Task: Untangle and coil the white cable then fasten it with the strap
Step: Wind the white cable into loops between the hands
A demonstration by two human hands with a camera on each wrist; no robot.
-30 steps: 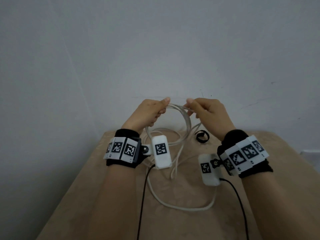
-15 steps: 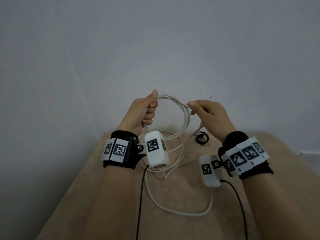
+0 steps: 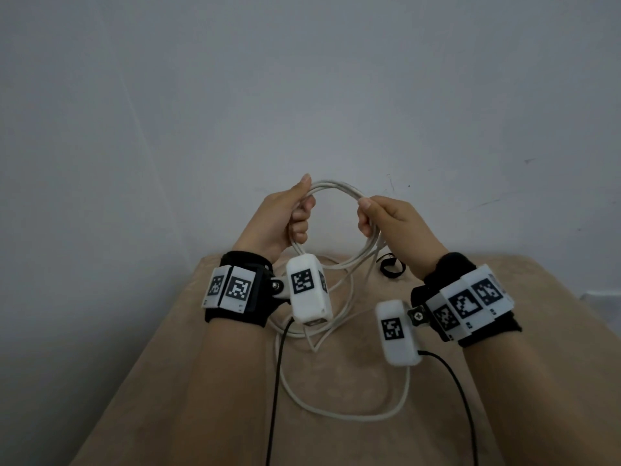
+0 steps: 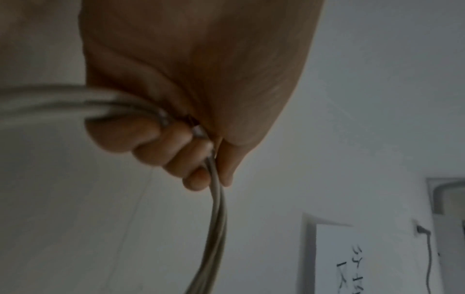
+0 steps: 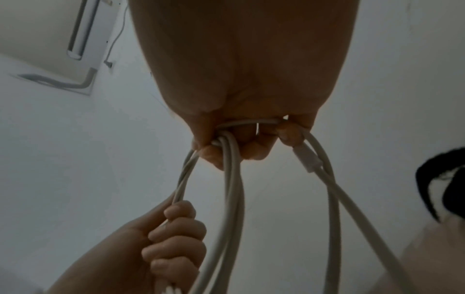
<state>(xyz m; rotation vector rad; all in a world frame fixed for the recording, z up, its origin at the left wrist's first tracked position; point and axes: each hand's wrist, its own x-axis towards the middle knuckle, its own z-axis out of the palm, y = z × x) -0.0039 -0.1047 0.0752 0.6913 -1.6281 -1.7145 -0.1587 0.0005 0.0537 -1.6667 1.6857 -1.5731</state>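
The left hand has its fingers curled around the left side of the white cable, whose coil is raised above the tan surface. The right hand grips the coil's right side, a connector hanging by its fingers. Slack cable trails on the surface. The black strap lies beyond, near the right wrist, apart from the cable.

Head view looking forward-down over both wrists, wrist views close, facing upward past fingers, sharing the cable
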